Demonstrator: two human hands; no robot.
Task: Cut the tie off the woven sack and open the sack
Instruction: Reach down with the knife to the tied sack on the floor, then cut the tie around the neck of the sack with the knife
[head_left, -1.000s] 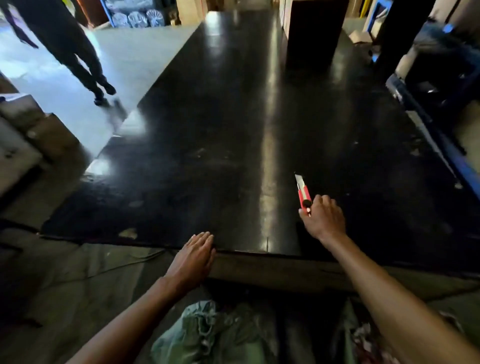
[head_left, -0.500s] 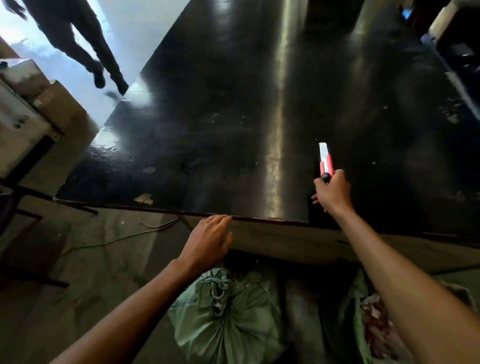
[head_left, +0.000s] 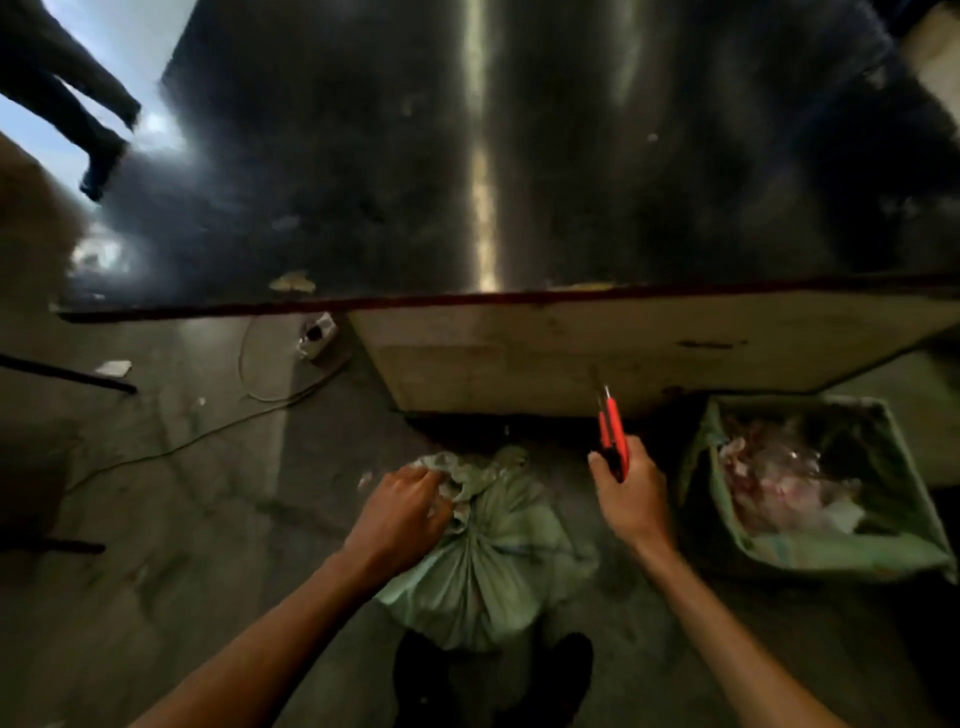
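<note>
green woven sack (head_left: 483, 566) is sitting on the concrete floor (head_left: 171, 519) just in front of the person's feet, below the near edge of the black worktable (head_left: 519, 156), with its neck gathered into a bunch and its ruffled top spilling toward the table. the left hand (head_left: 400, 514) is closing around that ruffled top just above the gathered neck, fingers curled into the fabric. the right hand (head_left: 631, 496) is gripping a red utility knife (head_left: 612, 434), held beside the sack and apart from it, its tip pointing up toward the table's side panel. the tie itself is too blurred to make out; it is probably sitting where the folds are pinching together, beside the left hand's knuckles.

to do this step well, the left hand should be pulling the bunched top up and away, so the neck is stretching taut and the tie is standing clear of the cloth. the blade should be coming in from the right side, sliding under the tie only, and cutting outward, away from the left fingers and the person's legs. slicing into the weave could spill the contents. a second green sack (head_left: 815, 488), already standing open with pale scraps inside, is sitting well to the right, so it is leaving room for the knife arm.
</note>
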